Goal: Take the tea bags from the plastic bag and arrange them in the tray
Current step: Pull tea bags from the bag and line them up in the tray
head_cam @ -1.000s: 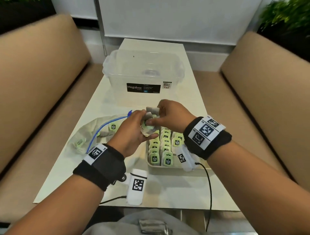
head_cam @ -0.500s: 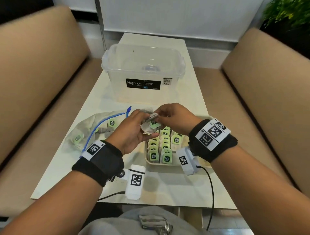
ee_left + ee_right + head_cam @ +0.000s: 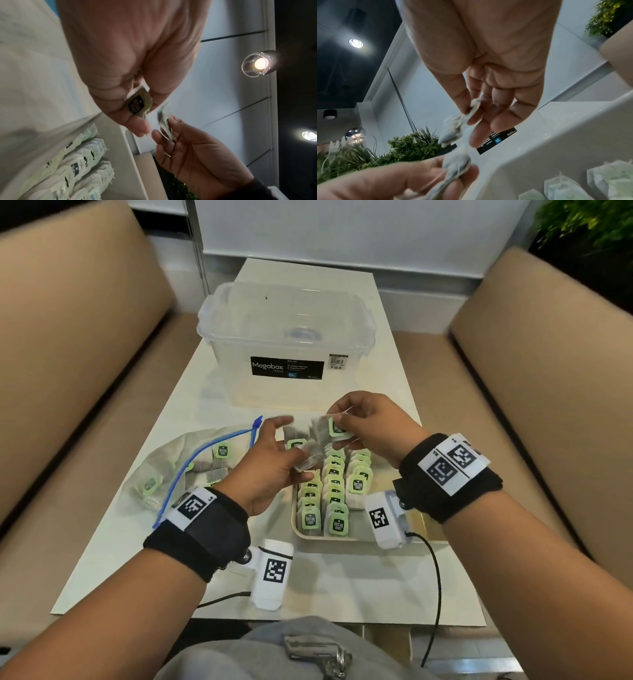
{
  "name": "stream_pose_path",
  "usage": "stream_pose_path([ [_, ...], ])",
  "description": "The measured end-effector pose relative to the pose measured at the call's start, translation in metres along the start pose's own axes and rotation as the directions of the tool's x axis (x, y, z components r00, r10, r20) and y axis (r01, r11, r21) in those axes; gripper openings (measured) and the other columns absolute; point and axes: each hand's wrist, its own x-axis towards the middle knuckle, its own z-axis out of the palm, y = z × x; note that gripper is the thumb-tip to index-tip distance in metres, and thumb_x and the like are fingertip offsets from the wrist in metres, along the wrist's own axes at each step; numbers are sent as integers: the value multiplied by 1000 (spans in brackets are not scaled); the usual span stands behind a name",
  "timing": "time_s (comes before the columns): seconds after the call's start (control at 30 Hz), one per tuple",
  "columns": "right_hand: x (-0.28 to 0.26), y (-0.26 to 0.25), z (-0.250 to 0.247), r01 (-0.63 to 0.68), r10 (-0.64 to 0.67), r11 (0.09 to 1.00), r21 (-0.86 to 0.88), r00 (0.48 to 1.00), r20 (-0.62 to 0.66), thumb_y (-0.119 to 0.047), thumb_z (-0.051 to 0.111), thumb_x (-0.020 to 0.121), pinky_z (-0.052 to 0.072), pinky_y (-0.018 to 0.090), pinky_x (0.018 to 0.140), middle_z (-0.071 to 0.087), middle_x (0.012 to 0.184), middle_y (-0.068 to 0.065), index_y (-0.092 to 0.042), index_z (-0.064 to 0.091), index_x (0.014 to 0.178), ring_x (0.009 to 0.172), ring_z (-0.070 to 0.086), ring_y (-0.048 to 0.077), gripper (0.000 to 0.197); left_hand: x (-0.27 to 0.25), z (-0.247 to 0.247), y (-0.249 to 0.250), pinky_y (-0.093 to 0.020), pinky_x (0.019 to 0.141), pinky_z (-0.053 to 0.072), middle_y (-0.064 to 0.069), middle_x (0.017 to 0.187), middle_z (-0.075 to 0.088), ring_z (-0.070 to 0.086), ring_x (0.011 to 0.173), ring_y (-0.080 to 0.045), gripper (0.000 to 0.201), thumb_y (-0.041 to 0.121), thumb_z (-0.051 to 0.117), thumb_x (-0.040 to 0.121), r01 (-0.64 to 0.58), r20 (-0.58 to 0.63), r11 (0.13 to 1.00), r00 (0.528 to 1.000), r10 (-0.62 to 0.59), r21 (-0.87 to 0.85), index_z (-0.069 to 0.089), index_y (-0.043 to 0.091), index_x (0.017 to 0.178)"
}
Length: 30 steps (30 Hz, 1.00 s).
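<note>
At mid-frame above the tray (image 3: 359,537), one tea bag (image 3: 334,428) is now pinched alone in the right hand (image 3: 373,422), pulled apart from the small bunch of tea bags (image 3: 305,451) gripped by the left hand (image 3: 270,467), where half a second ago both hands met on one cluster. The tray's rows look unchanged, and the plastic bag (image 3: 191,463) still lies at left on the table (image 3: 342,587).

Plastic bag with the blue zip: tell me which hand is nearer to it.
Left. The left hand hovers at the plastic bag's right edge; the right hand is farther right, above the tray.
</note>
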Motion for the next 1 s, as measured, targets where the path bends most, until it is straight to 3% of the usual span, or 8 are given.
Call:
stream_pose_path([
  [0.07,-1,-1,-6,18,-14,995,-95,999,37,-12,53,95,50,29,58,65,83,10,-11,65,99,60,66,14,13,2,-2,-1,-28,66,56,-14,114,62,69,95,-28,56,0,57,92,-61,-13,996,998,62,64,39,41,126],
  [0.17,-1,-3,-12,71,-50,966,-250,995,89,-14,61,91,43,15,46,59,72,1,-15,68,98,54,63,11,9,6,-2,-3,-25,64,55,-11,117,62,67,97,-27,32,1,53,94,-110,15,982,994,109,155,58,27,110],
  [0.27,2,-7,-14,69,-45,963,-259,994,97,-13,74,81,45,15,44,62,63,-1,-10,64,94,46,60,6,17,8,0,-5,-22,63,54,-10,110,67,67,100,-28,25,3,50,95,-82,8,972,997,82,221,70,19,91],
  [0.43,8,-11,-16,75,-41,970,-229,988,151,-9,72,83,58,24,59,70,69,11,-4,64,95,52,66,9,15,6,3,-5,-28,67,58,-6,102,72,71,89,-14,18,25,66,90,-85,58,973,996,74,216,70,10,99],
  [0.6,15,-16,-25,55,10,962,-269,972,233,-7,62,91,60,25,67,72,81,15,-3,66,100,67,70,16,11,13,-2,-12,-26,64,57,-8,98,70,71,88,-26,10,12,74,84,-155,29,925,987,155,348,66,13,90],
  [0.7,21,-15,-34,88,14,885,-458,977,214,-16,65,89,56,18,59,70,75,0,-14,69,94,60,65,5,6,13,-2,-12,-29,68,59,-6,100,70,70,91,-24,9,10,72,84,-162,26,914,986,164,372,68,14,92],
  [0.8,27,-4,-41,74,93,778,-623,968,231,-25,69,86,51,21,61,69,74,-1,-22,71,90,59,59,9,6,13,-3,-12,-27,69,59,-8,109,69,68,98,-24,14,4,59,90,-140,23,923,990,141,359,68,13,97],
  [1.0,33,34,-16,112,421,536,-837,824,380,-25,70,84,48,19,58,69,72,-5,-18,72,87,58,57,7,8,15,-4,-10,-29,70,59,-8,113,67,64,107,-28,28,1,44,95,-97,27,941,995,93,325,68,15,94],
])
